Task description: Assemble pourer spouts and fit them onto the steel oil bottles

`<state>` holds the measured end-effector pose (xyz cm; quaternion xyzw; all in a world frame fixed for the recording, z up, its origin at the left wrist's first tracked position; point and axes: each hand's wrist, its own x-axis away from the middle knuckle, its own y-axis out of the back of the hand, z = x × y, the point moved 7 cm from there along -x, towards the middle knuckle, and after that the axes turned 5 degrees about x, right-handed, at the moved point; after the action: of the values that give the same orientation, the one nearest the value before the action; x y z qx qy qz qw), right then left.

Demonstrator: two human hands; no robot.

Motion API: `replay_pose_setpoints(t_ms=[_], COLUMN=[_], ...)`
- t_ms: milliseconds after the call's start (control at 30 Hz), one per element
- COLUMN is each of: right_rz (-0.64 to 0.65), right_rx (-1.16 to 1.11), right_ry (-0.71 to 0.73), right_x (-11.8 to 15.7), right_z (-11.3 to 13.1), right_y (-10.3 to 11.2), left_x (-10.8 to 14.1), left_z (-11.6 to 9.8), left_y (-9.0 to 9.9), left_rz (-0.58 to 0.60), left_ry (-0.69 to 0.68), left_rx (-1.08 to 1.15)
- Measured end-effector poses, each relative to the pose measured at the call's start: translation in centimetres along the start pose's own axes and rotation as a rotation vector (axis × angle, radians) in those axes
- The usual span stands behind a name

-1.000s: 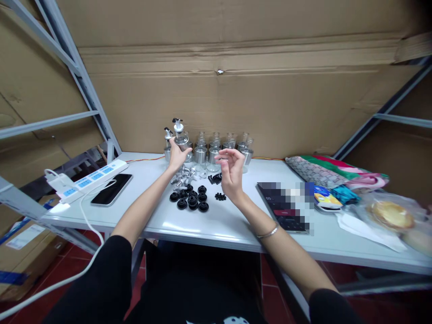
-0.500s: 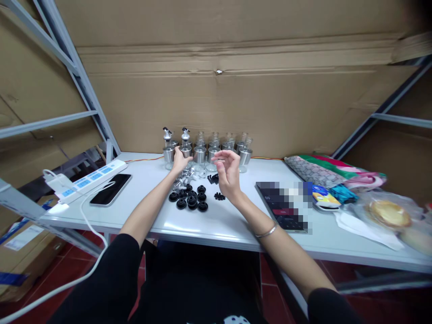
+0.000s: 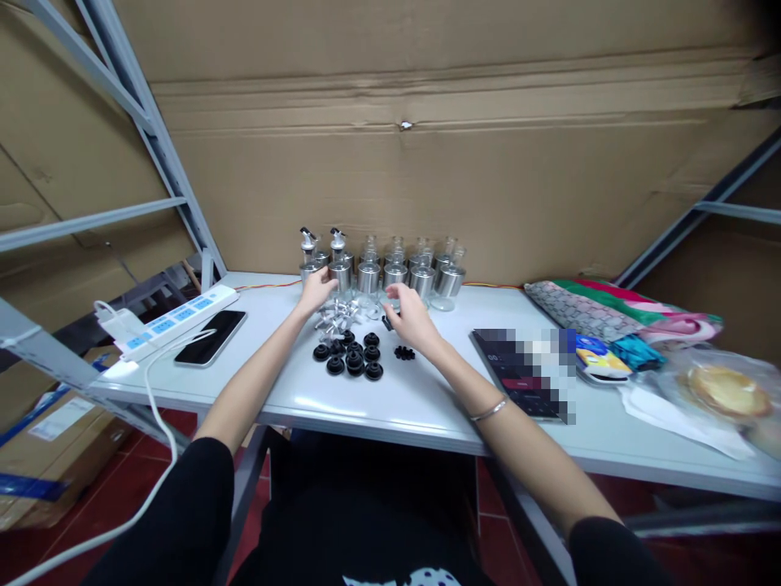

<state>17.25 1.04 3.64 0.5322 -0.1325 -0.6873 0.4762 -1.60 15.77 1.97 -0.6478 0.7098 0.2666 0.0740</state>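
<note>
My left hand [image 3: 316, 293] is in front of the bottles at the left, fingers apart, with nothing visible in it. Just below it lies a pile of silver pourer spouts [image 3: 337, 317]. My right hand [image 3: 410, 315] is over a small group of black levers [image 3: 386, 322], which it mostly hides; its thumb and fingers are apart. Glass bottles with steel sleeves [image 3: 368, 278] stand in rows at the back, and two on the left carry silver pourer tops [image 3: 338, 240]. Black ridged stoppers [image 3: 355, 358] are clustered nearer me, beside tiny black caps [image 3: 404, 352].
A power strip [image 3: 183, 313] and a phone [image 3: 211, 338] with a white cable lie at the left. At the right are a dark tablet-like screen [image 3: 516, 374], a colourful cloth bag [image 3: 622, 309], a packet [image 3: 598, 356] and wrapped food [image 3: 729, 391]. Cardboard [image 3: 427, 179] walls the back.
My right hand has come down and turned palm-down over the black levers. The left hand has drawn slightly left, away from the second bottle. The view has shifted a little.
</note>
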Motion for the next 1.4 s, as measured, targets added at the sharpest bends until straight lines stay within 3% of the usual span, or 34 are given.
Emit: replay_pose_setpoints(t_ms=[100, 167, 367, 500, 700, 900, 1000, 1200, 1400], right_rz=[0.246, 0.327, 0.421, 0.443, 0.418, 0.302, 0.305, 0.393, 0.348], right_rx=[0.225, 0.294, 0.338, 0.326, 0.256, 0.131, 0.005, -0.139, -0.172], right_ry=[-0.075, -0.085, -0.061, -0.045, -0.035, -0.052, -0.04, -0.025, -0.026], right_x=[-0.2, -0.3, -0.8, -0.9, -0.7, -1.0, -1.3, -1.2, -1.2], right_z=[-1.5, -1.7, -0.8, -0.4, 0.1, -0.3, -0.2, 0.5, 0.2], right_y=[-2.5, -3.5, -5.1, -5.6, -5.8, -4.4, -4.7, -6.1, -5.5], left_x=[2.1, 3.5, 5.2, 5.6, 5.9, 6.2, 6.3, 6.3, 6.3], left_z=[0.0, 0.6, 3.0, 3.2, 3.1, 0.8, -0.3, 0.2, -0.5], left_y=[2.2, 3.0, 0.5, -1.0, -1.7, -1.7, -2.2, -3.1, -2.6], left_rz=[-0.059, -0.072, 0.239, 0.344, 0.282, 0.29, 0.32, 0.335, 0.324], left_ry=[-0.012, 0.005, 0.083, 0.06, 0.039, -0.088, -0.159, -0.109, -0.125], left_rx=[-0.051, -0.105, -0.233, -0.305, -0.359, -0.375, -0.356, -0.336, -0.337])
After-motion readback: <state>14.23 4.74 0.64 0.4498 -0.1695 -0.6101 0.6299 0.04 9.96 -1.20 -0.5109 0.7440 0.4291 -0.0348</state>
